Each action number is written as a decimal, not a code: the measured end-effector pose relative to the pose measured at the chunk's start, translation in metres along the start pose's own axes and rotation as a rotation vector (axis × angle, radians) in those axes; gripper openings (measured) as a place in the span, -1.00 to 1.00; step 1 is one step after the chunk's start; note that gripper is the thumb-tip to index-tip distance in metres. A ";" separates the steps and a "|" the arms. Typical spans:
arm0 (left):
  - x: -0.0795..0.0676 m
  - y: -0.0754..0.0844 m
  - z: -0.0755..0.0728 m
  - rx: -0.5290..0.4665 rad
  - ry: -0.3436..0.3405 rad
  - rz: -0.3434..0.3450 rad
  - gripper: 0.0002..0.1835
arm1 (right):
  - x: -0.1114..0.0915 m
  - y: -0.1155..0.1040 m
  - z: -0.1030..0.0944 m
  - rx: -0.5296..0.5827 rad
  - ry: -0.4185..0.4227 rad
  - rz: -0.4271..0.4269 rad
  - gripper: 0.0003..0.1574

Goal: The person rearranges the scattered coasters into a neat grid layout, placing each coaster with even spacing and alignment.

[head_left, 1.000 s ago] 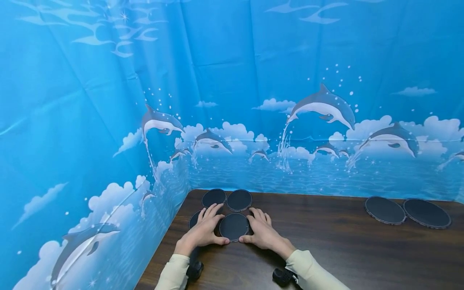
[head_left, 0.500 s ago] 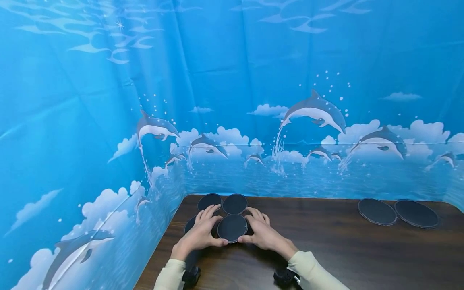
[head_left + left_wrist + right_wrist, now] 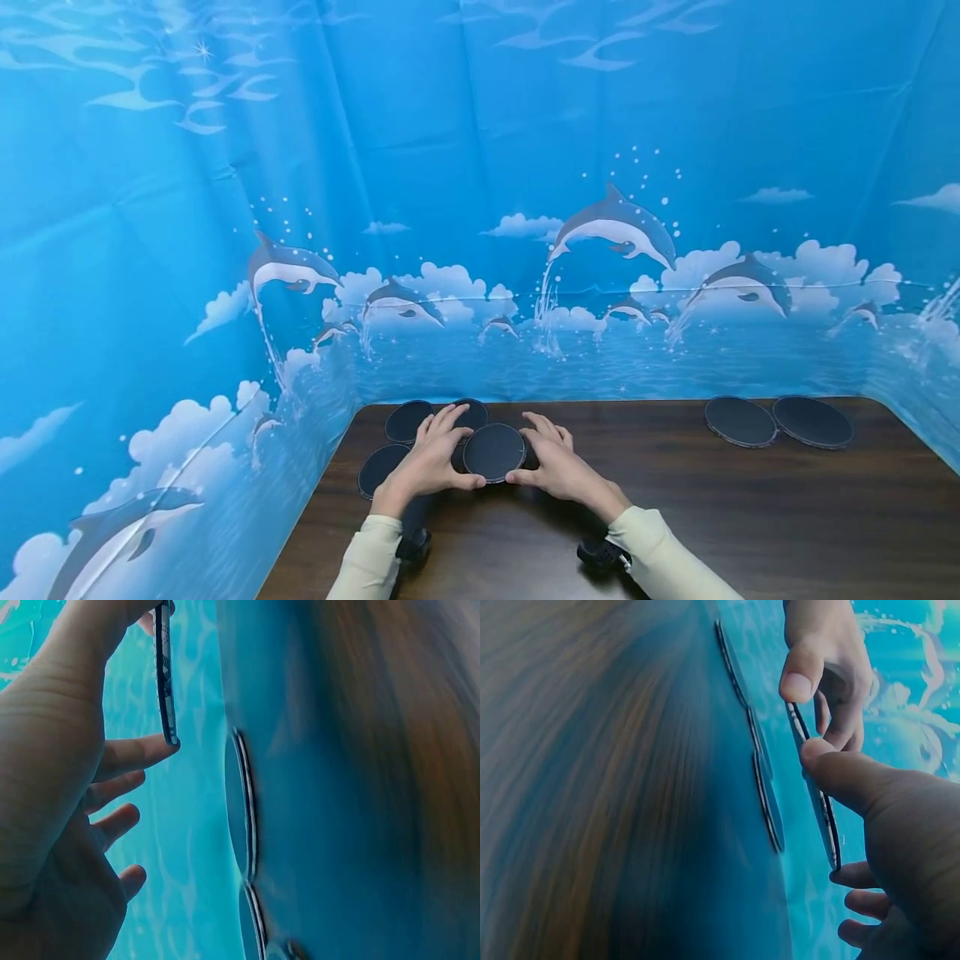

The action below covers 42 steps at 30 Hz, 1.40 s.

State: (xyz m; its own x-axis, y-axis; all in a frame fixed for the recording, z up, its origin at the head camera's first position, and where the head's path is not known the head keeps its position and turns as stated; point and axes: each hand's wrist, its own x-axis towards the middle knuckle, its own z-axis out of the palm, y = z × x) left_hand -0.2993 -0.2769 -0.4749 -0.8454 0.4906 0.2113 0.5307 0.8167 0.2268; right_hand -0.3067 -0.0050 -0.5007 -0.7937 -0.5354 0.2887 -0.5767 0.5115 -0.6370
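Gripping a raised dark disc (image 3: 494, 452) by its rim, between the left hand (image 3: 429, 462) and the right hand (image 3: 558, 462), off the table (image 3: 637, 525); bracing thumbs along the near edge and forefingers farther round, with the remaining fingers spread loose in the wrist views; probably touching only the rim to spare the flat face, and using both sides to stop so broad and thin a piece from tipping; hanging roughly level, apart from everything below; beside and beyond the left hand, with at least three flat discs (image 3: 382, 470) clustered, partly covered by that hand; well apart, near the far right corner, with a pair of discs (image 3: 741, 422) side by side, perhaps laid flat there for steadiness and for room in front.
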 end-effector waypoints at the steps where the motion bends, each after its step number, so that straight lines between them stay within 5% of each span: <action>1: 0.003 0.003 0.002 -0.002 -0.006 0.004 -0.04 | -0.003 0.003 -0.003 0.001 0.002 0.004 -0.14; 12: 0.047 0.041 0.019 0.004 -0.045 0.072 -0.04 | -0.037 0.031 -0.039 -0.013 0.050 0.084 -0.13; 17: 0.056 0.051 0.022 -0.005 -0.065 0.077 -0.03 | -0.047 0.037 -0.050 -0.022 0.053 0.094 -0.13; 27: 0.064 0.064 0.030 -0.001 -0.125 0.083 -0.05 | -0.062 0.049 -0.054 -0.048 0.036 0.125 -0.10; 42: 0.060 0.063 0.039 0.042 -0.209 0.023 -0.12 | -0.060 0.054 -0.040 -0.093 -0.035 0.140 -0.04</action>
State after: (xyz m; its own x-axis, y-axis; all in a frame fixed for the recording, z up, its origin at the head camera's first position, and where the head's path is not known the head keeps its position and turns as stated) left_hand -0.3193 -0.1838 -0.4853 -0.8296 0.5582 0.0137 0.5508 0.8141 0.1838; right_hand -0.2979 0.0819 -0.5237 -0.8614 -0.4766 0.1755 -0.4774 0.6420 -0.5999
